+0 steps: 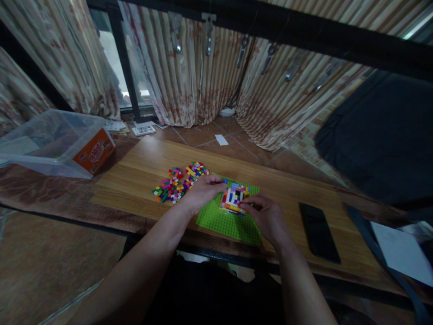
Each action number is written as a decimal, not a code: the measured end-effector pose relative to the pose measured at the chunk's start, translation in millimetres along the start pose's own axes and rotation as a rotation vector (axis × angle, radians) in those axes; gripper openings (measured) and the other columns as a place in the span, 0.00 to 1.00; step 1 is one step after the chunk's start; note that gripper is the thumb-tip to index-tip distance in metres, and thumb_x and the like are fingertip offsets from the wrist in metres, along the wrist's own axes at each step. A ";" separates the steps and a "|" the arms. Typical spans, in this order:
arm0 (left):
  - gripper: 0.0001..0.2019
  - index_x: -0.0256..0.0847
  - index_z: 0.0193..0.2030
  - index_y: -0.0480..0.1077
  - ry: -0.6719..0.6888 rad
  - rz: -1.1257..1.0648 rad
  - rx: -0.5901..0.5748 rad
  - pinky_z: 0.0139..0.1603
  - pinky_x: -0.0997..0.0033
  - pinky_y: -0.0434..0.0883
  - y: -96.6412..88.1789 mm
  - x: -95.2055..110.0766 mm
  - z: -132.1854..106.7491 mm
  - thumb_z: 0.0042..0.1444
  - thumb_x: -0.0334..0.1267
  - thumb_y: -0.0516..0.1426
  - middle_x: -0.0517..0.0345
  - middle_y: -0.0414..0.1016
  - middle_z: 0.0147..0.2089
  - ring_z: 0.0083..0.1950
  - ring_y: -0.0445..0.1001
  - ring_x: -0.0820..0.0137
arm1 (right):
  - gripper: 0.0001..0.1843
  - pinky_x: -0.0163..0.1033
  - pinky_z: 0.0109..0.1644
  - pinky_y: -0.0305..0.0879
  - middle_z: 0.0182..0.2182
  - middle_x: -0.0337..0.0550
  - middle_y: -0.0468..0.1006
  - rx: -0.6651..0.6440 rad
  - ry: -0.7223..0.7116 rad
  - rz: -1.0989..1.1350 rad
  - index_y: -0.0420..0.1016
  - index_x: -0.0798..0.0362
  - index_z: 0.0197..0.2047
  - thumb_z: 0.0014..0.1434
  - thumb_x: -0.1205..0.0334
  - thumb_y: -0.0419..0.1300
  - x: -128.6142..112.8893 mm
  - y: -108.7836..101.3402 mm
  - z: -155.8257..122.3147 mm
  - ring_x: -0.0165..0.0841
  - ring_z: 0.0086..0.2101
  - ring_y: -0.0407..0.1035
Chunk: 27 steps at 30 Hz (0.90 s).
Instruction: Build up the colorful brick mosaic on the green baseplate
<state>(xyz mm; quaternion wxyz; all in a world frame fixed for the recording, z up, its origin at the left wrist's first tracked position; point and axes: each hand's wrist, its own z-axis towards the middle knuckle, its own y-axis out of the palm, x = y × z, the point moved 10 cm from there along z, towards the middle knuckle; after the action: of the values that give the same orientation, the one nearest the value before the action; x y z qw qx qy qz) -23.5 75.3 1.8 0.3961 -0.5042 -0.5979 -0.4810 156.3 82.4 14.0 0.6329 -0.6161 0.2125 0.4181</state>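
A green studded baseplate (pixel 216 224) lies on the wooden board, bearing a small multicoloured structure of toy bricks (pixel 233 195) with a dark opening near its middle. My left hand (pixel 204 193) reaches over the plate's left side, thumb and fingers pinched together beside a blue brick at the structure's upper left corner; whether anything is between them is unclear. From the right, my right hand (pixel 267 217) pinches at the structure's near right side, with a tiny reddish brick (pixel 241 204) at its fingertips. Loose bricks (pixel 174 187) in many colours are heaped left of the plate.
A clear plastic bin (pixel 50 144) with an orange label stands at the far left. To the right lie a black phone (pixel 319 232), a dark strap (pixel 379 253) and white paper (pixel 402 250). Striped curtains (pixel 203 76) hang behind the wooden board (pixel 135 169).
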 end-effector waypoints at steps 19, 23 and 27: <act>0.02 0.37 0.27 0.73 0.029 0.042 0.034 0.31 0.74 0.59 -3.8 1.7 0.6 0.46 0.33 0.61 0.65 0.66 0.21 0.25 0.61 0.76 | 0.15 0.39 0.29 0.58 0.26 0.41 0.76 0.014 -0.007 -0.082 0.79 0.50 0.28 0.52 0.46 0.65 0.6 -0.6 3.0 0.32 0.24 0.65; 0.02 0.37 0.28 0.73 0.030 0.018 0.032 0.31 0.74 0.59 -4.9 -0.2 2.1 0.45 0.32 0.62 0.65 0.68 0.23 0.25 0.61 0.77 | 0.16 0.39 0.30 0.59 0.27 0.42 0.77 0.004 0.022 -0.058 0.80 0.51 0.29 0.53 0.46 0.64 4.5 -2.8 2.4 0.33 0.26 0.67; 0.04 0.36 0.28 0.73 0.044 0.027 0.032 0.31 0.73 0.59 -6.5 0.4 2.3 0.45 0.33 0.62 0.64 0.69 0.24 0.26 0.61 0.76 | 0.15 0.40 0.33 0.62 0.28 0.43 0.79 0.008 0.050 -0.055 0.80 0.51 0.30 0.55 0.47 0.62 6.9 -6.0 2.4 0.34 0.28 0.69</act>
<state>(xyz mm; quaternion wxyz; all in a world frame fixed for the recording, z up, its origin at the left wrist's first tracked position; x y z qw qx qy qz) -29.9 77.5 0.5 0.4235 -0.4951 -0.5899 -0.4770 164.3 87.1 12.6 0.6409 -0.6295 0.2130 0.3843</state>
